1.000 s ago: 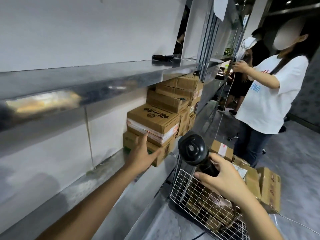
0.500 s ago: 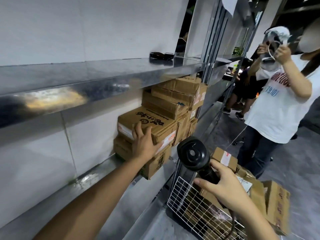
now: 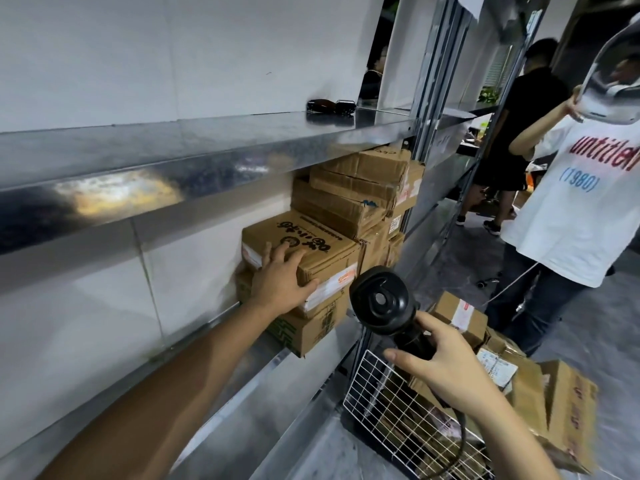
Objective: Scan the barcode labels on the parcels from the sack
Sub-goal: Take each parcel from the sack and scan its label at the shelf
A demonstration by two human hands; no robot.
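A brown cardboard parcel point(image 3: 322, 252) with black printed characters on top lies on a metal shelf point(image 3: 221, 386), stacked on another box with green print point(image 3: 304, 332). My left hand point(image 3: 277, 282) lies on the near corner of the top parcel, fingers spread over its top and thumb along its front edge. My right hand point(image 3: 446, 367) grips the handle of a black barcode scanner point(image 3: 381, 304), whose round head sits just right of the parcel's taped front. More parcels point(image 3: 360, 188) are piled behind it on the same shelf.
A white wire basket point(image 3: 388, 407) with several parcels stands low at the right, more boxes point(image 3: 561, 410) beside it. A person in a white T-shirt point(image 3: 581, 209) stands at the right holding up a white object; another in black point(image 3: 512, 133) behind. The upper shelf point(image 3: 207, 140) carries dark sunglasses point(image 3: 330, 106).
My left hand slid from the lower box's side up onto the top parcel's near corner. The scanner stayed beside the parcel. The person at the right raised the white object.
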